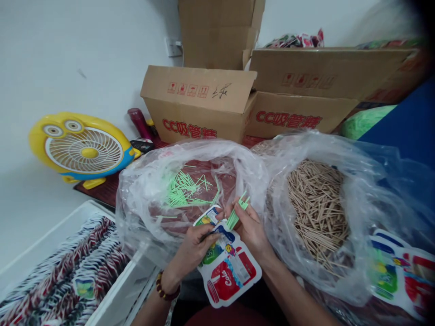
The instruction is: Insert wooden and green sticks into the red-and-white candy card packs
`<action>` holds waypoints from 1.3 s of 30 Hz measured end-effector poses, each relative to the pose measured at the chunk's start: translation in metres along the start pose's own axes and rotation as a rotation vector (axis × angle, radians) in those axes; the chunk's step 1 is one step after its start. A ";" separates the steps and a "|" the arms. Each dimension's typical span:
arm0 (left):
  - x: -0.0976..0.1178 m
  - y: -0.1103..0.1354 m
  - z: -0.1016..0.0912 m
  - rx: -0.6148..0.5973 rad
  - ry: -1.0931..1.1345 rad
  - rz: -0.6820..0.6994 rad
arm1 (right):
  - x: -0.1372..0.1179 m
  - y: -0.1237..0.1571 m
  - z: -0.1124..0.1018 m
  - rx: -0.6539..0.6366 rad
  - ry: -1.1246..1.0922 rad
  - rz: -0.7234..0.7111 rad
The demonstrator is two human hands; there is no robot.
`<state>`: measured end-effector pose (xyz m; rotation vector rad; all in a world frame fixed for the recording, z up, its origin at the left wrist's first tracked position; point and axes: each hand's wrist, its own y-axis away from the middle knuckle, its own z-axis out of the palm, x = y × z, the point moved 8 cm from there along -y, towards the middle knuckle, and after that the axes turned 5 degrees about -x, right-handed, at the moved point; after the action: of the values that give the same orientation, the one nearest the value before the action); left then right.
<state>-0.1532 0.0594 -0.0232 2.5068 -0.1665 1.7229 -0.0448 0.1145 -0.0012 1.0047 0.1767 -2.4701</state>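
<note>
My left hand (197,249) is closed on a printed candy pouch (231,276), which shows a red cola bottle and a green part. My right hand (249,226) pinches a small bundle of thin green sticks (236,213) at the pouch's upper edge; whether their lower ends are inside it I cannot tell. Just beyond my hands, a clear plastic bag (142,181) lies wide open with a loose heap of green sticks (181,188) in it. To the right, a second clear bag (278,222) holds a large pile of brown sticks (317,203).
At lower left a white bin (20,253) holds rows of packed pouches (64,280). More flat pouches (390,267) lie at right. A yellow fan (90,151), a dark red bottle (140,123) and cardboard boxes (200,104) stand behind. A blue panel (404,127) rises at right.
</note>
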 end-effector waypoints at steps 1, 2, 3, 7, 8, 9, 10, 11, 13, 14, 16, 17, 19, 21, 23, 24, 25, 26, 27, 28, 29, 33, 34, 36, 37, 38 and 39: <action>0.000 0.000 -0.001 0.000 -0.010 -0.002 | 0.001 0.001 -0.001 0.003 0.011 0.010; 0.001 0.000 -0.001 -0.006 -0.024 -0.002 | 0.002 0.001 -0.003 0.008 0.026 0.013; 0.001 0.000 -0.001 -0.016 -0.044 0.004 | 0.003 0.002 -0.005 0.011 0.043 0.011; 0.004 0.002 -0.003 -0.040 -0.070 0.032 | 0.002 0.004 -0.005 -0.020 0.067 0.010; 0.003 0.002 -0.003 -0.044 -0.048 0.022 | 0.001 0.004 -0.004 -0.023 0.056 0.009; 0.001 0.003 -0.003 -0.050 -0.012 0.003 | 0.000 0.004 -0.003 -0.022 0.040 0.004; -0.002 0.004 -0.002 -0.060 0.035 -0.022 | -0.002 0.004 -0.002 -0.019 0.026 -0.005; -0.006 0.005 0.001 -0.073 0.090 -0.050 | -0.004 0.004 -0.001 -0.015 0.015 -0.015; -0.014 0.007 0.008 -0.100 0.226 -0.114 | -0.006 0.004 0.001 -0.010 0.005 -0.034; -0.018 0.008 0.013 -0.115 0.301 -0.146 | -0.006 0.005 0.002 -0.009 0.001 -0.043; -0.026 0.011 0.022 -0.128 0.447 -0.201 | -0.006 0.007 0.003 0.004 -0.013 -0.063; -0.029 0.012 0.026 -0.124 0.513 -0.224 | -0.006 0.008 0.002 0.016 -0.020 -0.075; -0.033 0.013 0.033 -0.101 0.609 -0.253 | -0.004 0.010 0.002 0.045 -0.022 -0.093; -0.035 0.013 0.036 -0.072 0.660 -0.255 | -0.001 0.012 0.002 0.071 -0.012 -0.088; -0.034 0.012 0.037 -0.051 0.687 -0.236 | 0.002 0.014 0.002 0.090 -0.019 -0.072; -0.033 0.011 0.037 -0.043 0.696 -0.227 | 0.002 0.015 0.001 0.098 -0.029 -0.073; -0.033 0.011 0.037 -0.038 0.703 -0.222 | 0.002 0.016 0.000 0.107 -0.041 -0.081; -0.034 0.012 0.038 -0.036 0.708 -0.221 | 0.000 0.017 -0.001 0.118 -0.050 -0.098; -0.034 0.012 0.038 -0.040 0.708 -0.224 | -0.002 0.019 -0.003 0.130 -0.053 -0.119; -0.034 0.012 0.038 -0.044 0.700 -0.228 | -0.003 0.020 -0.005 0.142 -0.046 -0.137; -0.034 0.012 0.038 -0.046 0.683 -0.231 | -0.005 0.021 -0.006 0.149 -0.029 -0.145; -0.029 0.011 0.031 -0.031 0.578 -0.222 | -0.002 0.025 -0.008 0.145 0.079 -0.085; -0.027 0.010 0.028 -0.028 0.557 -0.218 | -0.001 0.026 -0.007 0.136 0.100 -0.056; -0.024 0.008 0.025 -0.029 0.543 -0.208 | 0.003 0.027 -0.005 0.110 0.120 0.004; -0.023 0.007 0.023 -0.030 0.552 -0.204 | 0.004 0.027 -0.004 0.090 0.120 0.040; -0.022 0.006 0.022 -0.030 0.572 -0.202 | 0.006 0.026 -0.002 0.060 0.114 0.081; -0.022 0.005 0.021 -0.031 0.601 -0.204 | 0.008 0.025 0.000 0.027 0.101 0.123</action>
<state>-0.1424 0.0521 -0.0517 1.7971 0.1051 2.2482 -0.0385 0.0894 -0.0051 1.1192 0.1102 -2.3183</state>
